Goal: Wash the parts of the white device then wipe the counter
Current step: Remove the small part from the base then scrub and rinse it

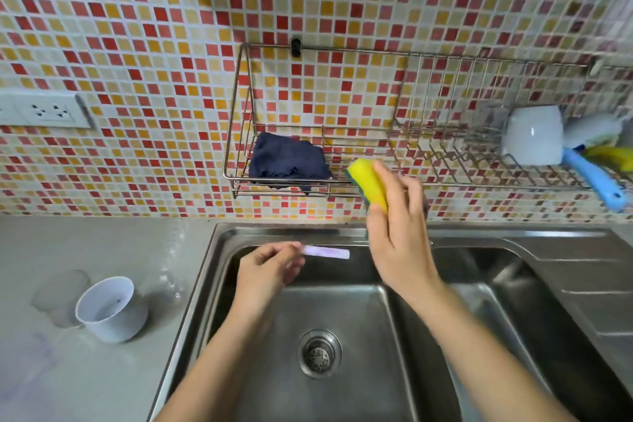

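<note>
My right hand holds a yellow sponge with a green back just in front of the wire rack on the wall. Over the back of the steel sink, my left hand pinches one end of a thin white strip-shaped part, held level. A white cup-shaped part stands tilted on the grey counter left of the sink, with a clear round piece beside it. A dark blue cloth lies in the rack.
At the rack's right end sit a white mug on its side, a blue-handled brush and something yellow. A wall socket is at the left. The sink drain is bare. A steel draining board lies to the right.
</note>
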`<state>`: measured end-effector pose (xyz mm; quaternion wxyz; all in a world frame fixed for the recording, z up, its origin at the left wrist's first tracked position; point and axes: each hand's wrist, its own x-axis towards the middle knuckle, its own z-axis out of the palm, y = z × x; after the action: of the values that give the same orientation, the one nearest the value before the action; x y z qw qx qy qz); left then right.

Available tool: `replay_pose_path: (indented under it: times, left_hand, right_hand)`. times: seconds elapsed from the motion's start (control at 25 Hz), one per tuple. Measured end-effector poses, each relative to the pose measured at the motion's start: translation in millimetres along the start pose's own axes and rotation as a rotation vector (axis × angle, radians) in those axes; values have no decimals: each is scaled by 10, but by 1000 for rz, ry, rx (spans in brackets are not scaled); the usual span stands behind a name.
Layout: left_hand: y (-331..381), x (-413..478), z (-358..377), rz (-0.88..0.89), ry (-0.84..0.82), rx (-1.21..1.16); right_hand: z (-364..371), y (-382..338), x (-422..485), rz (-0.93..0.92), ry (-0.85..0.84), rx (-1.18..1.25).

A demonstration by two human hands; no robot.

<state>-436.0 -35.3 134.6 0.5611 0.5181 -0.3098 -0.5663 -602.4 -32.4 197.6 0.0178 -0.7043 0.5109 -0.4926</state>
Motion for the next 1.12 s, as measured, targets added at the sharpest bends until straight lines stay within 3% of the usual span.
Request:
replay_pose_path:
  times: [0.24, 0.44, 0.6, 0.72, 0.84, 0.92, 1.04, 1.12]
  left_hand:
    - [-162, -261, 332, -92, -59, -42]
    - [-268, -451, 450, -138, -140, 72]
    - [-270, -424, 422, -215, -165, 71]
    - [-254, -403, 407, -339, -187, 14]
    - [-244, -388, 418, -473, -182, -93]
    - [-236, -394, 438, -544, -183, -173]
    - [-228, -391, 439, -625, -193, -233]
    - [-232, -394, 429, -675, -184, -255]
  right_hand:
    - [44, 405, -817, 66, -182, -218]
    - [10, 553, -950, 26, -174, -389]
    - [-1, 626, -1079, -66, -227, -426]
    - [-21, 663, -1082, 23, -211, -395]
    - [-37, 683, -1094, -52, -216, -445]
    - [-52, 648, -1054, 33, -188, -415]
    - [-38, 668, -1118, -72, -224, -460]
    - [-35, 664, -1119, 23, -191, -432]
